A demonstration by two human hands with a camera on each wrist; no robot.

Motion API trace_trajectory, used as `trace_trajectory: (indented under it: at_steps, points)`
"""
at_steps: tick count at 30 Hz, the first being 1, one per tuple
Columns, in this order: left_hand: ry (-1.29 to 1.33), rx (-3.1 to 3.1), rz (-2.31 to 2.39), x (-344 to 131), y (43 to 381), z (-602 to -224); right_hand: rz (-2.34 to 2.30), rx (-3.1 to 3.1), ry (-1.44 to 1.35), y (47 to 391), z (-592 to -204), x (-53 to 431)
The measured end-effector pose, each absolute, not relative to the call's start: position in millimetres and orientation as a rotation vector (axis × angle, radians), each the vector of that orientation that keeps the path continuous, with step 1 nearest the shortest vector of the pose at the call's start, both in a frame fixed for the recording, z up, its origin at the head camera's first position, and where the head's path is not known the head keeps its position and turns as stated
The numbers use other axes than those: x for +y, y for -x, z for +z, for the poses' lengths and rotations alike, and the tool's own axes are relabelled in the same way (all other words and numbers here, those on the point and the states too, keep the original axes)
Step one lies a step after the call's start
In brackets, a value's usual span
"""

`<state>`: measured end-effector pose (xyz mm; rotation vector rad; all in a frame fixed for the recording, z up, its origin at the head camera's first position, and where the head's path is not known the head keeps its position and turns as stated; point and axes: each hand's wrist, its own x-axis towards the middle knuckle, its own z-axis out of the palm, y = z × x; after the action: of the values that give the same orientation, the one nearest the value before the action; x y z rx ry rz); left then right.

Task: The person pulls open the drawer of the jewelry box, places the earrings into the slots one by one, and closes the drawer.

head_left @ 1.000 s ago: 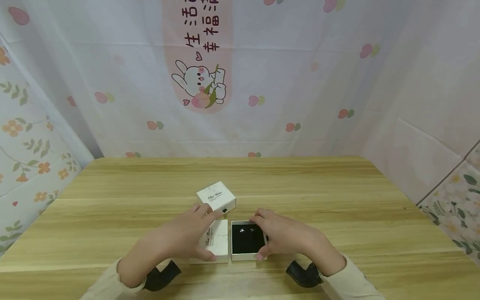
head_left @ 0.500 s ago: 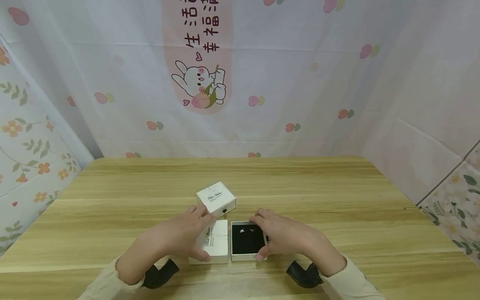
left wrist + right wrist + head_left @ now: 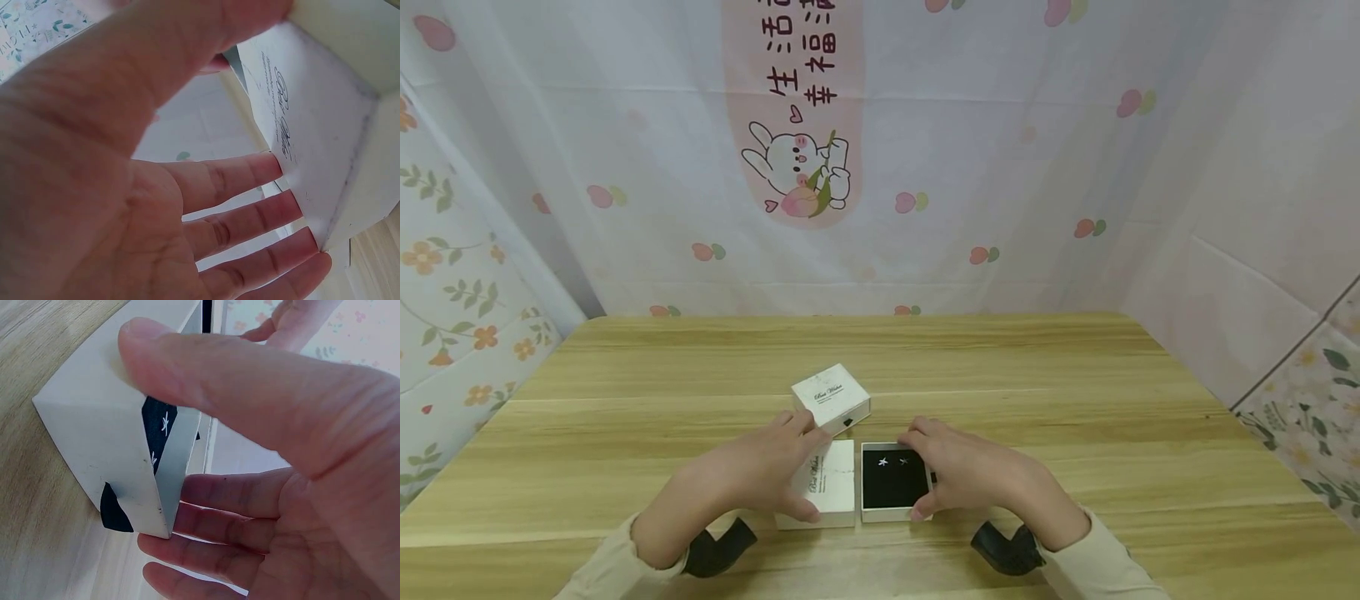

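My left hand (image 3: 763,468) holds the white cardboard sleeve (image 3: 837,483) of a small jewelry box, thumb on its near side and fingers at the far side. The lettering "Best Wishes" shows on its top in the left wrist view. Just right of the sleeve, across a narrow gap, lies the box's open drawer (image 3: 883,515) with a black insert (image 3: 891,492). Two silver star-shaped earrings (image 3: 883,461) sit on that insert. My right hand (image 3: 977,471) grips the drawer's right end between thumb and fingers. A black pull tab (image 3: 114,512) hangs from the drawer's end wall.
Behind the sleeve, a second white box (image 3: 831,393) lies turned at an angle, closed, close to my left fingertips. Everything rests on a wood-grain table (image 3: 1037,375). A printed curtain (image 3: 962,167) hangs beyond the table's far edge.
My left hand has shifted slightly left along the sleeve, uncovering more of its top. The right hand, the drawer and the second box stay where they were.
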<state>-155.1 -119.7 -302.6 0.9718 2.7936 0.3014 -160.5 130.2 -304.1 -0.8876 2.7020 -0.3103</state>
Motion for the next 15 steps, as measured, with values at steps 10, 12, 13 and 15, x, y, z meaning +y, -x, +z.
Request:
trace_trajectory:
  at_steps: [10,12,13,15]
  points:
    - [-0.984,2.788,0.316,-121.4,155.3,-302.9,-0.308,2.719,0.914,161.5,-305.7,128.2]
    - [-0.977,2.784,0.319,-121.4,155.2,-302.5,-0.301,2.724,0.927,161.7,-306.3,128.2]
    - [-0.973,2.782,0.321,-121.4,155.2,-302.4,-0.302,2.726,0.936,161.7,-306.6,128.1]
    - [-0.967,2.777,0.324,-121.4,155.0,-302.4,-0.301,2.728,0.943,161.6,-307.1,128.3]
